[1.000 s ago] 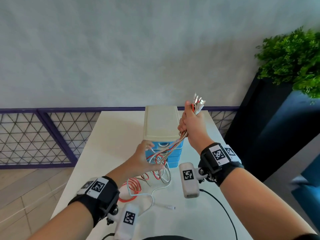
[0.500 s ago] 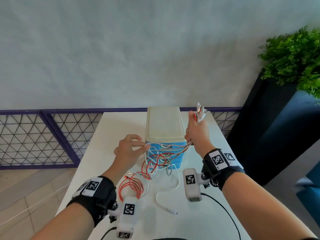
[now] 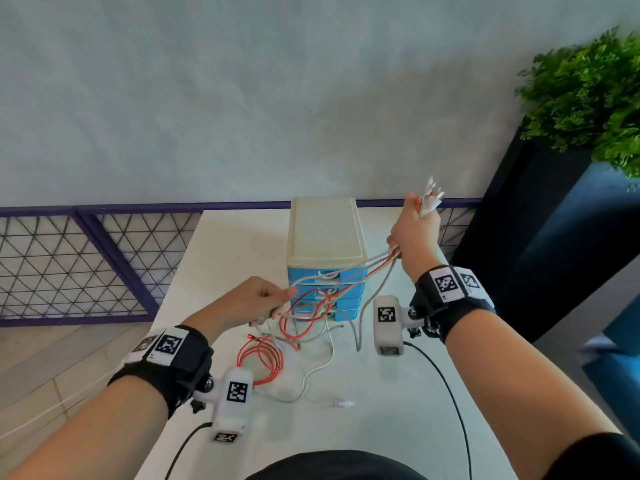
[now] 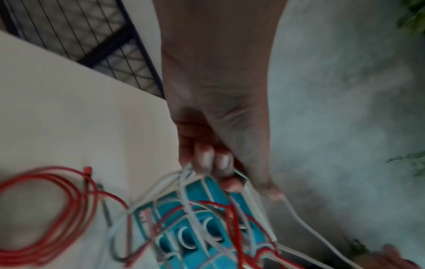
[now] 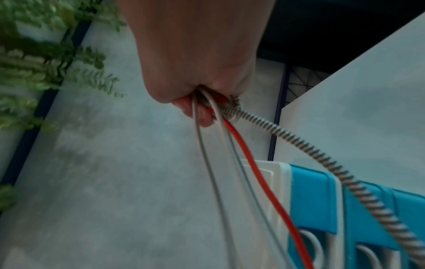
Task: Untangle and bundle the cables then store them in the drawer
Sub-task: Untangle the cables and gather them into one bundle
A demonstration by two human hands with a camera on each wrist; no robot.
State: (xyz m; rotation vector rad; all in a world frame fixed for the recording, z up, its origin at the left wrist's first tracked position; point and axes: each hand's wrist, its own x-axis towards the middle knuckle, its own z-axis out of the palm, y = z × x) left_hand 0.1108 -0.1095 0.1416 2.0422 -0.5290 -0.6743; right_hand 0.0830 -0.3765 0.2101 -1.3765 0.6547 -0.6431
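My right hand (image 3: 412, 233) is raised to the right of the drawer unit (image 3: 323, 237) and grips a bunch of cables (image 3: 367, 268), their plug ends (image 3: 431, 195) sticking up out of the fist. In the right wrist view, white, red and spiral-wrapped cables (image 5: 232, 145) run down from that fist (image 5: 202, 102). My left hand (image 3: 258, 301) pinches the white and red strands (image 4: 184, 174) in front of the blue drawers (image 3: 325, 292). The cables stretch taut between both hands across the drawer fronts. A red coil (image 3: 261, 356) and loose white cable (image 3: 318, 368) lie on the table.
The white table (image 3: 381, 427) stands against a grey wall, with a purple mesh fence (image 3: 79, 265) to the left. A dark planter with green foliage (image 3: 588, 98) stands at the right. A white plug end (image 3: 341, 404) lies near the front.
My right hand has moved right and away from the drawer unit, pulling the cables taut. My left hand closed on the strands and shifted lower, in front of the drawers.
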